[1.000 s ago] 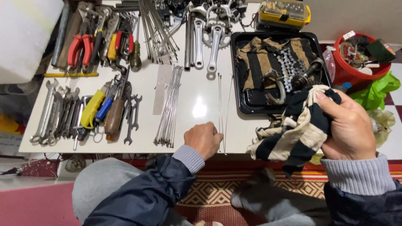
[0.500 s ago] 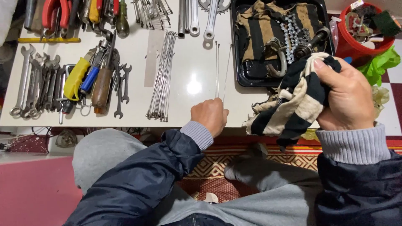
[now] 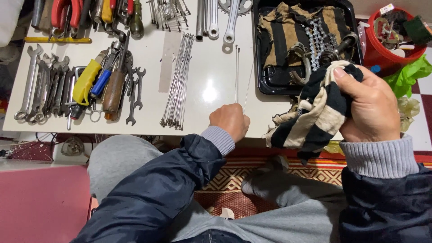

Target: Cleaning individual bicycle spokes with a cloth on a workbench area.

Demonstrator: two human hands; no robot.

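Fingers of the left hand (image 3: pixel 231 120) are clenched on the near end of a thin steel spoke (image 3: pixel 236 74) at the tabletop (image 3: pixel 207 58) edge. Spoke's long axis runs straight away from the person, flat on the surface. Right hand (image 3: pixel 370 105) is gripping a striped rag (image 3: pixel 315 117), held just beside, nearer the black tray (image 3: pixel 265 78).

This is a bicycle repair workshop. A white counter (image 3: pixel 207 96) carries a row of combination wrenches (image 3: pixel 42 87), screwdrivers (image 3: pixel 105 83), red-handled pliers (image 3: pixel 65 13) and a bundle of wheel spokes (image 3: pixel 177 83). Crank arms (image 3: pixel 213 18) lie beside a chainring (image 3: pixel 234 5), and a black tray (image 3: pixel 270 78) holds a bicycle chain (image 3: pixel 317 38) on a greasy rag. A red bucket (image 3: pixel 382 51) of small parts stands alongside.
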